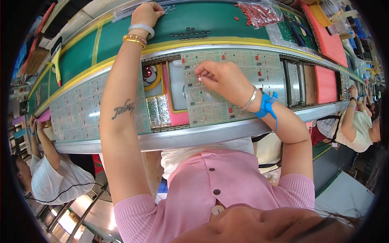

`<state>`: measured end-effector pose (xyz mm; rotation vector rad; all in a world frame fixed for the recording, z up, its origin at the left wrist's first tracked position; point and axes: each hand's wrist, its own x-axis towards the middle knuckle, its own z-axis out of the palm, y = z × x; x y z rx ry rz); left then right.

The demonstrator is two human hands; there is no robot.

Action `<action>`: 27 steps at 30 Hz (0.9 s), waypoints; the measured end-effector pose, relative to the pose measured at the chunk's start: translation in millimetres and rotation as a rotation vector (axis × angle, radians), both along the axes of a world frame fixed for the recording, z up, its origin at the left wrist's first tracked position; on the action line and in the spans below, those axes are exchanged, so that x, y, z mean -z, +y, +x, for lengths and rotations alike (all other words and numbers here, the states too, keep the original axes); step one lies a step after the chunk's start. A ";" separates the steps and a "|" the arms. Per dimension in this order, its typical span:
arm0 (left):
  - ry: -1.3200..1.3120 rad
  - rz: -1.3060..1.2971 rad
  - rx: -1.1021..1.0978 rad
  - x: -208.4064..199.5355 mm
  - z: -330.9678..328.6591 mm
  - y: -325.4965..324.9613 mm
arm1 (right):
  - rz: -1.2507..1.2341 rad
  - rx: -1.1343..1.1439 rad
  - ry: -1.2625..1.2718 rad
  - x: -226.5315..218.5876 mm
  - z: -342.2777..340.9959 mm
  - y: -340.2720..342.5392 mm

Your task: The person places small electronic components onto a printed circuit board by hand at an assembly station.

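Observation:
My left hand reaches far across to the green shelf, its fingers curled on small dark parts near a clear strip; what it grips is hidden. My right hand hovers over a pale green circuit board on the conveyor, pinching a tiny red component between thumb and fingertips. A blue wrist strap is on my right wrist. Bangles circle my left wrist.
Another circuit board lies to the left on the conveyor. A clear bag of red components and pink foam trays sit at the back right. Co-workers sit at the far left and far right.

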<state>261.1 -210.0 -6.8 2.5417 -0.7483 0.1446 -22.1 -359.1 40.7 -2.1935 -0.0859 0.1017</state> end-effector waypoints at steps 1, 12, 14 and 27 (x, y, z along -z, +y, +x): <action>-0.021 0.028 0.007 6.3 3.0 1.6 | -0.039 -0.013 -0.034 2.8 1.1 4.7; 0.005 -0.255 0.134 -17.0 -52.1 10.4 | -0.162 -0.056 -0.207 19.3 13.2 20.5; 0.040 -0.281 0.158 -27.5 -79.5 18.6 | -0.174 -0.063 -0.215 20.6 13.7 21.1; 0.435 -0.397 0.156 -45.6 -164.6 60.2 | -0.479 -0.122 -0.256 13.3 18.0 32.6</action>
